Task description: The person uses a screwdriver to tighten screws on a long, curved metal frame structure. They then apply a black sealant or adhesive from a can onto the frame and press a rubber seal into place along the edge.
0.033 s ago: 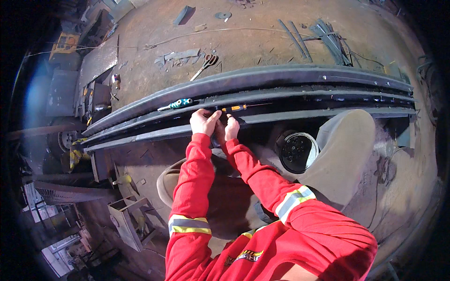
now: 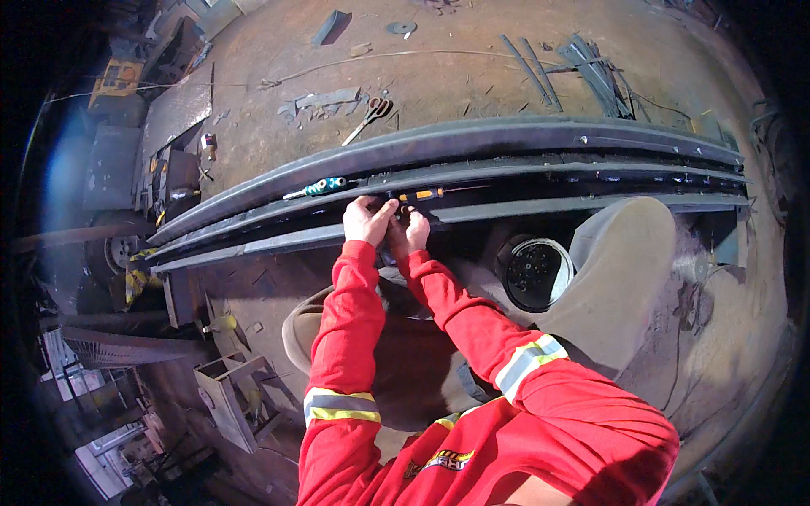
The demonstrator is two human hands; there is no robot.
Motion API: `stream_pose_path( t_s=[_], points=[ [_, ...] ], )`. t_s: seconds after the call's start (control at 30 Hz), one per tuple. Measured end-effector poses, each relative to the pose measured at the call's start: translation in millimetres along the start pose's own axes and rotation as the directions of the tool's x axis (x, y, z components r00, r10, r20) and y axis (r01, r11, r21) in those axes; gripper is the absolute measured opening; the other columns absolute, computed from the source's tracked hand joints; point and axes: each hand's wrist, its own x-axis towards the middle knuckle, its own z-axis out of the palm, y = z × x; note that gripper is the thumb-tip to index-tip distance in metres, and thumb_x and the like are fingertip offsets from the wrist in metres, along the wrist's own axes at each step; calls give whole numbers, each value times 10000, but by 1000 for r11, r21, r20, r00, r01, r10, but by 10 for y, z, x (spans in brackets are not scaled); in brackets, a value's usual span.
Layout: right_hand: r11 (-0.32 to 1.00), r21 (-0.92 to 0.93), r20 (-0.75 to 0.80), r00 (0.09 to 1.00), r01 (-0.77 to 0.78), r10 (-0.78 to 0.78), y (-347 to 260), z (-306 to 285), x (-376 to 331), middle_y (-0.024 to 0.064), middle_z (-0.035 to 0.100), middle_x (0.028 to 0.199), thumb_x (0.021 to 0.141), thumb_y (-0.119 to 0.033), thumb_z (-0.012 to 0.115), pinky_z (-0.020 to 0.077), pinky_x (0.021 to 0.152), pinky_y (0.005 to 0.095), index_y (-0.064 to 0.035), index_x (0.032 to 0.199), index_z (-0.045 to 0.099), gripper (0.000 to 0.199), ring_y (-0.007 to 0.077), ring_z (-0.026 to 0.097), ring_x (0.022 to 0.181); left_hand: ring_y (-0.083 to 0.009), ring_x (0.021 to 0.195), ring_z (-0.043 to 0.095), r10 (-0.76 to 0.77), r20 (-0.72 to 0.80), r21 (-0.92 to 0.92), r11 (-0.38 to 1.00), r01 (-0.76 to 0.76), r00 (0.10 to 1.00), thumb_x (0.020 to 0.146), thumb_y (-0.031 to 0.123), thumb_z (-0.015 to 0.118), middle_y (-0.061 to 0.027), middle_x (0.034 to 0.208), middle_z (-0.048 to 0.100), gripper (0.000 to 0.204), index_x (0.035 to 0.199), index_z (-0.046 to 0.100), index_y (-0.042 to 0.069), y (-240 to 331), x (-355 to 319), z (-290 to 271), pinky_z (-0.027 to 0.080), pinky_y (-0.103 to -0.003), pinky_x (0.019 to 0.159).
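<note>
My left hand point(image 2: 366, 222) and my right hand point(image 2: 410, 234) meet at the near edge of a long dark metal beam point(image 2: 291, 234) with raised ribs. The fingers of both are closed, thumbs and fingertips close together around something small and dark that I cannot make out. Just beyond my right fingertips lies an orange-handled screwdriver point(image 2: 428, 194), its thin shaft pointing right. A green-handled tool point(image 2: 325, 185) with a pale shaft rests on the beam, beyond my left hand.
A round bucket point(image 2: 513, 291) with small dark pieces stands right of my hands, next to my boot point(image 2: 629, 261). Scissors-like snips point(image 2: 371, 116) and metal strips point(image 2: 595, 74) lie on the floor beyond the beam. A metal frame box point(image 2: 232, 405) stands lower left.
My fingers have shifted very slightly around the small dark thing, and the right fingers sit a little differently. The tools and the beam have not moved.
</note>
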Motion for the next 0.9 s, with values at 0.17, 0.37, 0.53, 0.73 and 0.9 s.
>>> stream_pose_path(
  t_s=[0.17,0.37,0.53,0.73,0.9],
  points=[
    [898,422,20,992,-121,125,417,9,233,58,634,751,822,-158,596,455,593,292,15,837,634,177,119,542,644,-142,647,575,116,236,-64,992,-104,965,821,218,612,-108,734,652,277,886,645,-49,89,124,59,454,-293,623],
    [895,343,203,953,-284,224,141,-35,129,179,655,898,874,-180,438,487,705,379,56,947,614,303,239,633,803,-143,594,585,81,155,60,994,-91,985,766,283,664,-117,653,638,309,766,666,-25,81,58,-51,450,-293,579],
    [996,-25,-126,989,-87,83,138,-11,109,242,632,869,803,-272,600,478,700,446,59,965,572,369,390,614,814,-169,567,597,116,112,55,991,-123,987,722,320,705,-125,624,632,338,748,676,-16,154,74,-14,454,-302,556],
    [1000,-6,-165,986,-30,29,151,66,112,179,641,798,762,-232,673,485,657,371,39,863,585,302,289,619,716,-181,557,611,98,13,80,992,-99,995,682,343,740,-126,604,631,374,725,678,-23,149,89,68,472,-301,564],
    [863,474,96,985,-173,145,-20,1,90,103,651,803,830,-173,599,470,615,310,27,855,619,202,153,588,694,-206,590,628,50,-85,173,984,-34,995,660,376,751,-146,640,640,437,761,669,-41,147,36,136,486,-310,590]
  ],
)
